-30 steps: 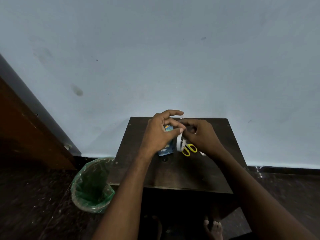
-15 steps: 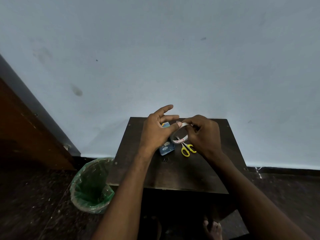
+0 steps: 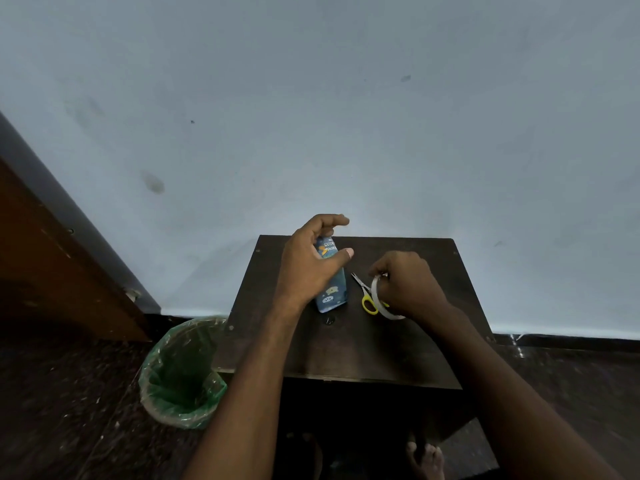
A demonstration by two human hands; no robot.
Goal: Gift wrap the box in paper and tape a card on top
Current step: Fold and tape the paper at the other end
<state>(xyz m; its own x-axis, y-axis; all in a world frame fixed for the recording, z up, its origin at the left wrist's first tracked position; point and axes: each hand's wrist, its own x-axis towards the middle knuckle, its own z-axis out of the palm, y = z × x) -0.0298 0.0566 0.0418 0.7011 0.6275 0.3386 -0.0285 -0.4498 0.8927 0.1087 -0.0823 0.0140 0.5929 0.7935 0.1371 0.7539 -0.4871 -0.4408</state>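
The left hand (image 3: 313,261) hovers spread, fingers loosely curved, over the blue-paper-wrapped box (image 3: 330,292) lying mid-bench. The right hand (image 3: 405,285) grips a clear tape roll (image 3: 379,299), just beside yellow-handled scissors (image 3: 365,294) on the dark wooden bench (image 3: 346,344); a green-lined bin (image 3: 181,372) stands at left.

Wrapped box (image 3: 331,292) on table (image 3: 346,344), scissors (image 3: 365,295) right, bin (image 3: 180,372) left of table.

The room I'm working in is dim and bluish. The wall (image 3: 346,116) takes soft, even light and darkens toward its upper corners, while the table (image 3: 346,348) and floor (image 3: 62,393) sink into shadow. The wide lens bends the edges. My left hand (image 3: 311,265) looks slightly blurred.
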